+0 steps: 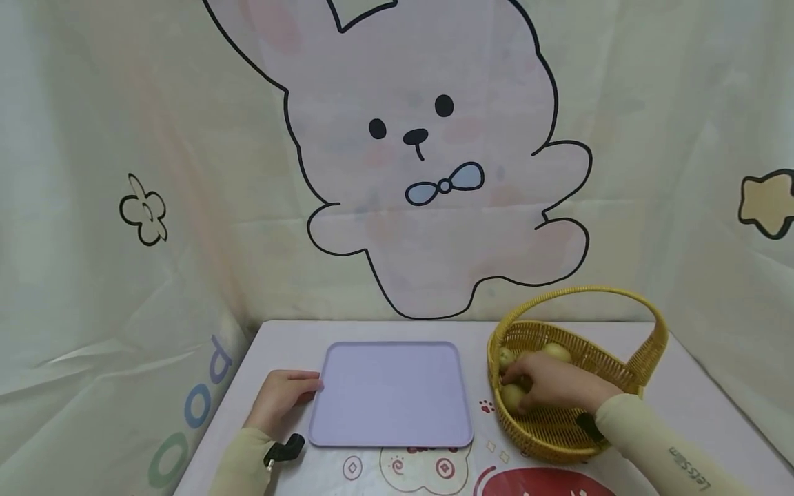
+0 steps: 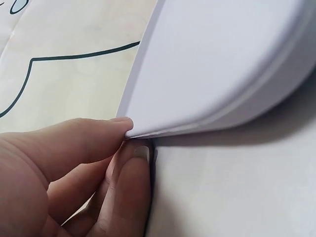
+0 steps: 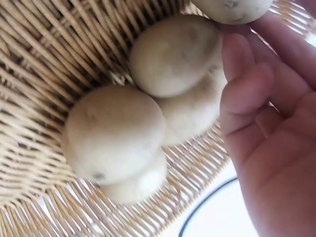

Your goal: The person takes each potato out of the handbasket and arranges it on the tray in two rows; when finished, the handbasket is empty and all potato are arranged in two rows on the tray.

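Observation:
A pale lilac rectangular tray (image 1: 391, 394) lies on the table. My left hand (image 1: 282, 398) pinches its left rim; the left wrist view shows the thumb on top of the tray (image 2: 207, 64) and a bent finger below its edge. To the right stands a yellow wicker basket (image 1: 558, 451) with a tall handle, holding several pale, round potatoes (image 1: 556, 353). My right hand (image 1: 555, 382) reaches into the basket, with thumb and fingers about a potato (image 1: 512, 398) at its left side. In the right wrist view, bent fingers touch a potato (image 3: 232, 9), partly cut off by the frame.
The white table (image 1: 285, 337) has printed pictures near its front, among them a red shape (image 1: 546, 482). A cloth backdrop (image 1: 434, 241) with a cartoon animal hangs behind the table. The basket's handle (image 1: 583, 291) arches above the right hand.

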Available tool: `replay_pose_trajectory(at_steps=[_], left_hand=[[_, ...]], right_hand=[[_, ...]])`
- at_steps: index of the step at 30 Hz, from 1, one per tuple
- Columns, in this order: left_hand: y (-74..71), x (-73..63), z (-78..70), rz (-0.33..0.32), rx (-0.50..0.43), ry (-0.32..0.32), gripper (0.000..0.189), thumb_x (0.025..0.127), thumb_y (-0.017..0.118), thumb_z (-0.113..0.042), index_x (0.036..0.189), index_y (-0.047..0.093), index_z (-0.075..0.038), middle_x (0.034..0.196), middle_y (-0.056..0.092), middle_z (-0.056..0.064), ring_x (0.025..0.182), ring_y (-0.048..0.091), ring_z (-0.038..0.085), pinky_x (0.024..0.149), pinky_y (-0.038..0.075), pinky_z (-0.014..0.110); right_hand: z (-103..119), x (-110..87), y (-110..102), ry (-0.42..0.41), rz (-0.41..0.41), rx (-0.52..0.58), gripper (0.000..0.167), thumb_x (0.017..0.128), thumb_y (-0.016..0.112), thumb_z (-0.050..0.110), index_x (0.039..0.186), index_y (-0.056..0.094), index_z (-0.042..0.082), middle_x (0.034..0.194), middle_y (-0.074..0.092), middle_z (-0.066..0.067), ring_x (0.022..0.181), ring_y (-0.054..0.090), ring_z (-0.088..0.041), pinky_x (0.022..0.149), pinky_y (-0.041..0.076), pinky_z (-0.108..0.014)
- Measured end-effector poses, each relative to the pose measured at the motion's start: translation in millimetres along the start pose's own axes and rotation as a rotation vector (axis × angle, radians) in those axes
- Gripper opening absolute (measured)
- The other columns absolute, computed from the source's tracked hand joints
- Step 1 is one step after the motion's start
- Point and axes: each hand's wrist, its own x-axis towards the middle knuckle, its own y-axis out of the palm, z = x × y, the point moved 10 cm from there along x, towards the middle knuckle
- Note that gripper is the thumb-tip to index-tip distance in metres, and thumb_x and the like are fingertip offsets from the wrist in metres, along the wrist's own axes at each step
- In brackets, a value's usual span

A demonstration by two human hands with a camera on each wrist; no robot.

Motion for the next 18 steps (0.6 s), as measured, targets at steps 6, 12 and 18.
replay_pose_trajectory(at_steps=[6,12,18], left_hand=[[-3.9,-2.6,-5.3,-0.014,0.056,0.029,0.03,0.085,0.089,-0.017,0.111,0.085,-0.003,0.095,0.084,0.008,0.078,0.07,0.006,0.07,0.055,0.017],[-7.9,-4.8,-7.6,-0.013,0.095,0.045,0.026,0.087,0.087,-0.016,0.11,0.086,-0.004,0.102,0.084,0.012,0.08,0.071,0.006,0.069,0.056,0.016],[-0.1,-1.1,-7.2,0.019,0.044,0.048,0.024,0.086,0.087,-0.014,0.108,0.086,-0.004,0.106,0.084,0.012,0.082,0.074,0.006,0.071,0.06,0.017]], right_hand=[[13,-14.9,-23,-0.02,-0.033,0.049,0.038,0.08,0.091,0.021,0.117,0.081,0.022,0.103,0.073,0.011,0.087,0.06,-0.006,0.072,0.054,-0.023],[26,-42.9,-40,0.015,-0.126,0.118,0.042,0.087,0.09,0.035,0.124,0.078,0.02,0.113,0.073,0.008,0.099,0.065,-0.004,0.084,0.061,-0.026],[38,-63.8,-39,0.031,-0.248,0.28,0.054,0.088,0.091,0.034,0.133,0.076,0.011,0.129,0.074,-0.009,0.106,0.072,-0.008,0.085,0.065,-0.023]])
